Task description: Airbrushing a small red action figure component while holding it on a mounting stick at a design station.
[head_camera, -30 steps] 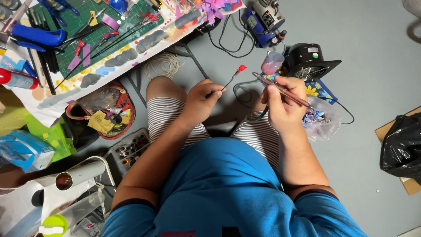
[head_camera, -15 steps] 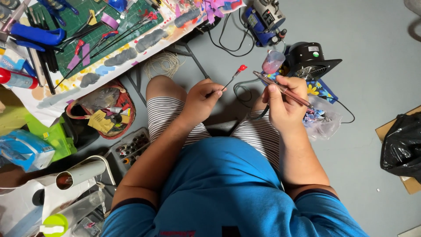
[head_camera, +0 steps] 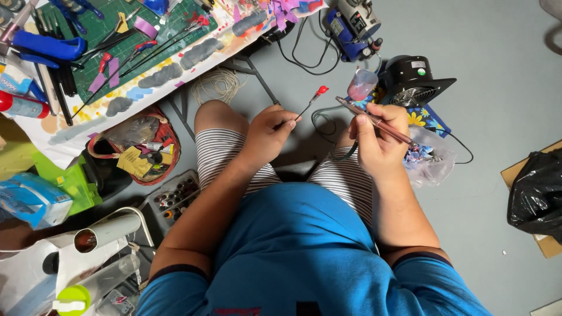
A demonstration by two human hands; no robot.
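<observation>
My left hand (head_camera: 268, 133) pinches a thin stick (head_camera: 305, 108) that has a small red piece (head_camera: 321, 90) on its tip, held over my knees. My right hand (head_camera: 380, 136) grips a slim pen-like airbrush (head_camera: 374, 121), its nozzle pointing left toward the red piece, a short gap away. A translucent pink cup (head_camera: 362, 84) sits on top of the airbrush near its front. A dark hose (head_camera: 328, 120) hangs under the airbrush between my legs. I sit in a blue shirt and striped shorts.
A low table (head_camera: 175, 58) with a green cutting mat (head_camera: 146, 26) and several tools lies at upper left. A blue compressor (head_camera: 351, 26) and black fan (head_camera: 415, 82) stand ahead. A paint-bottle tray (head_camera: 175, 199), red-rimmed basket (head_camera: 140, 152) and black bag (head_camera: 535, 196) sit on the grey floor.
</observation>
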